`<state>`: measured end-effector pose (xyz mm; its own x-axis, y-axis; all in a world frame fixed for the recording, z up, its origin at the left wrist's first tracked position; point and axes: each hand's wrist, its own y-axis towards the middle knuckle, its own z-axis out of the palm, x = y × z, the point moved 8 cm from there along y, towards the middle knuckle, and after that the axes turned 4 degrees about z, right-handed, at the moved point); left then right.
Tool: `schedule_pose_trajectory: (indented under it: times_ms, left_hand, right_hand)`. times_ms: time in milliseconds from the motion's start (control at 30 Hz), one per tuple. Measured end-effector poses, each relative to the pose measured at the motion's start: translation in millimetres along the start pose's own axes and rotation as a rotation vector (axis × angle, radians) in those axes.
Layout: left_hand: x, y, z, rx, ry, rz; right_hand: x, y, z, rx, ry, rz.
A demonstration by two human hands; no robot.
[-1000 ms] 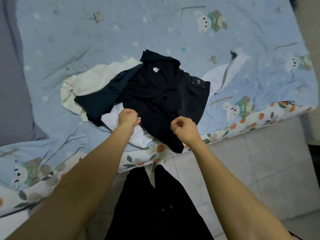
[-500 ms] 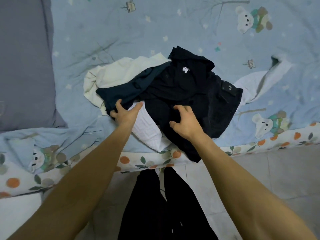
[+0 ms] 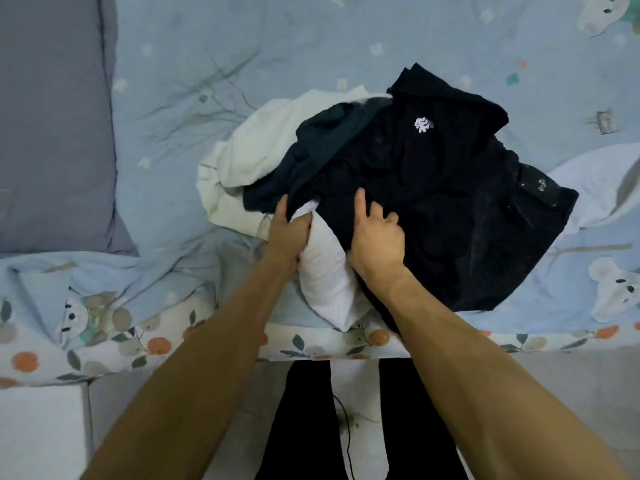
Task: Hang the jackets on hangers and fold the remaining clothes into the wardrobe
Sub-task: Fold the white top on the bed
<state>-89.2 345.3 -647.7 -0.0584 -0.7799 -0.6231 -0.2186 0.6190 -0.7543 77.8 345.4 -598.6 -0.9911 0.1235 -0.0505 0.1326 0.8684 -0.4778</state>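
Fingers point(image 3: 360, 206) of right hand point(image 3: 377, 240) loosely spread, pressing black garment point(image 3: 433, 188). Left hand point(image 3: 287, 230) beside it, fingers curled around white garment point(image 3: 325, 271) at near bed edge. Dark teal piece point(image 3: 311, 157) and cream garment point(image 3: 249, 157) heaped behind, on blue bear-print sheet point(image 3: 242, 46). Grey pillow point(image 3: 52, 116) far left.

A heap of clothes near the bed's front edge — black garment point(image 3: 433, 188) with a small white logo draped on top, a dark teal piece point(image 3: 311, 161) under its left side, cream fabric point(image 3: 263, 147) bunched behind, white garment point(image 3: 325, 271) poking out front.
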Motion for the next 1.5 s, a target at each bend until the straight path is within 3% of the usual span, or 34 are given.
schedule_pose_trajectory:
  times_ms: [100,300,633,833,900,967,1033,1100,1200,1367,1500]
  left_hand:
    - [-7,-19,14,0.017,-0.019,-0.015]
    - [-54,-92,90,0.107,-0.084,-0.006]
    - [-242,-231,338,0.375,0.042,0.313]
    - [-286,-272,450,0.454,0.18,0.468]
    - [-284,-274,474,0.45,0.265,0.509]
    - [-271,-269,495,0.449,0.506,0.58]
    - [-246,-261,507,0.428,0.775,0.601]
    - [-214,-250,505,0.345,0.903,0.516]
    - [-184,-236,488,0.263,0.844,0.423]
    - [-198,-246,459,0.254,0.794,0.612]
    - [-225,-271,384,0.123,0.658,0.692]
  right_hand:
    - [-33,1,-20,0.047,0.127,-0.065]
    - [-134,-19,-90,-0.047,0.388,-0.062]
    - [-409,-49,-213,-0.383,0.727,0.197]
    - [-525,-57,-227,-0.474,0.853,0.387]
    - [-543,-47,-209,-0.335,0.816,0.471]
    - [-552,-38,-184,-0.138,0.731,0.519]
    - [-554,-36,-167,-0.065,0.709,0.509]
    - [-554,-37,-155,-0.05,0.756,0.472]
    - [-556,-43,-145,-0.09,0.831,0.434]
    - [-556,-55,-146,-0.195,0.911,0.353]
    - [-502,-59,-162,-0.162,0.861,0.146]
